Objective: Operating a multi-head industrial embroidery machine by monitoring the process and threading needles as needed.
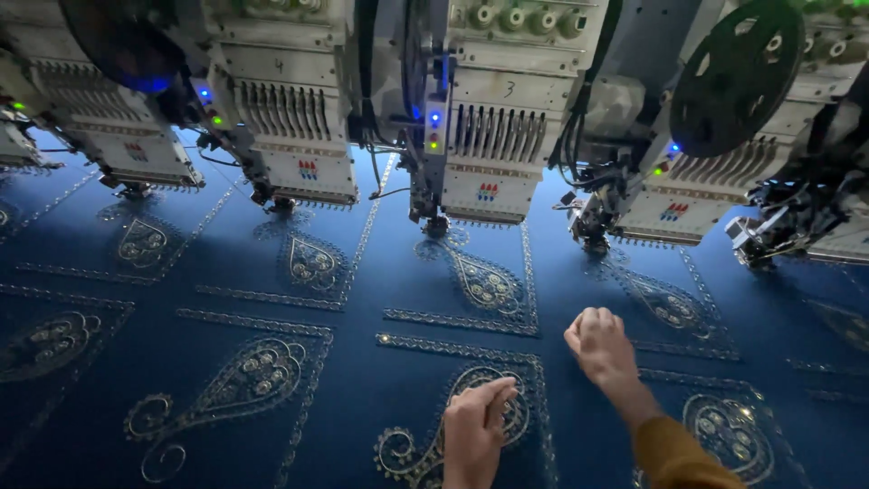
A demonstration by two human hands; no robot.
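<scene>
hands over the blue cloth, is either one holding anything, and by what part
Cannot be told for sure. The left hand rests on the blue embroidered fabric; the right hand is a closed fist, nothing visible in it.

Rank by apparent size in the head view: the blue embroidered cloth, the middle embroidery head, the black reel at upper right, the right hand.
1. blue embroidered cloth
2. middle embroidery head
3. black reel
4. right hand, though it is nearer the camera, so its rank against the reel is unsure.

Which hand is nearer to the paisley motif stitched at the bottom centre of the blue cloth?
Left. The left hand rests on the paisley motif, covering part of it. The right hand is a fist, up and to the right.
</scene>
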